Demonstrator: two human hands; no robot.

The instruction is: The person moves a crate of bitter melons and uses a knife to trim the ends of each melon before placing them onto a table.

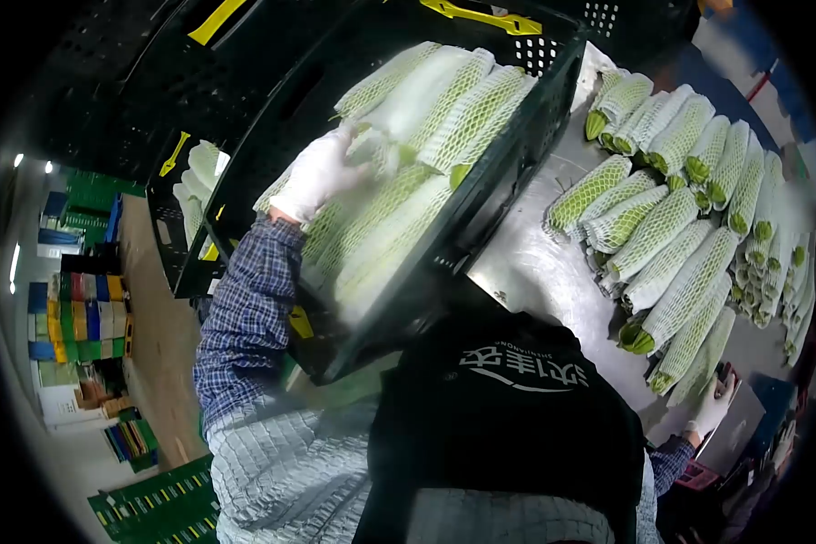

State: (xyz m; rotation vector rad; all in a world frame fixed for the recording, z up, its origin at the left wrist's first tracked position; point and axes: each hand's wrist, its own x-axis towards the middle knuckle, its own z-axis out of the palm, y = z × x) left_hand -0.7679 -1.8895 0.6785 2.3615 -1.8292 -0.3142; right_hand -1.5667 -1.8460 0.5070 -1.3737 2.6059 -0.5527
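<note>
Netted vegetables (485, 113), left hand (320, 174) hold unclear

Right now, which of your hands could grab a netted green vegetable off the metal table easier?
Probably the right hand: it's beside the netted green vegetables on the metal table, while the left hand is across in the dark plastic crate.

Colourful stacked crates (86, 308) beside brown floor (159, 363), glowing strip light (14, 263).
</note>
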